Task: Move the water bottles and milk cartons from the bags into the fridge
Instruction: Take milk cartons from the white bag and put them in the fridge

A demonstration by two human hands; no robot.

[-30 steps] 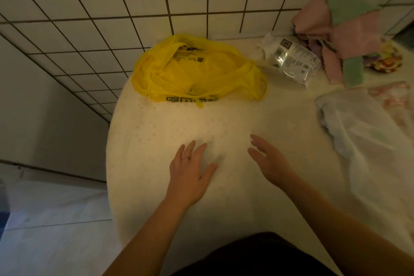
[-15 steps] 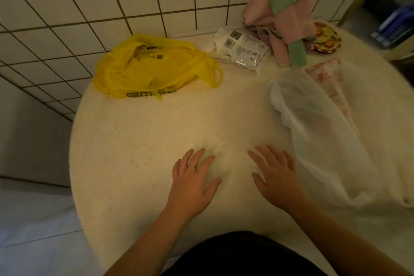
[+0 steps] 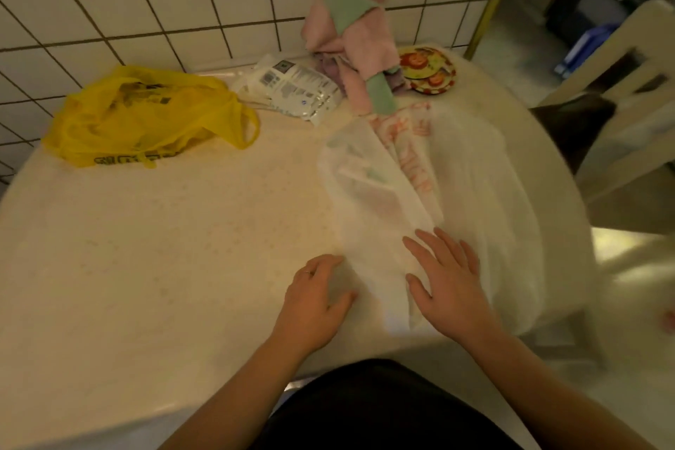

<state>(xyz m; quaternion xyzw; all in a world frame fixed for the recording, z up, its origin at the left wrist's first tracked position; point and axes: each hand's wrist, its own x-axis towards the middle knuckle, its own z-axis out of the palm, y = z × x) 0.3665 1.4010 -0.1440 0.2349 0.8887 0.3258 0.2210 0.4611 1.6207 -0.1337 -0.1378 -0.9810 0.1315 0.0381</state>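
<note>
A limp white plastic bag with red print lies flat on the right of the round pale table. My right hand rests palm down on the bag's near end, fingers spread. My left hand lies just left of it, fingers curled at the bag's edge; whether it pinches the plastic I cannot tell. A crumpled yellow bag sits at the far left by the tiled wall. No bottles or cartons show in either bag, and no fridge is in view.
A white printed packet lies at the back. Pink and green cloths hang against the wall above it. A small patterned dish sits beside them. A pale chair stands to the right of the table.
My view has swung to the right. Both hands have shifted right across the table, from bare tabletop onto the near end of the white bag.
</note>
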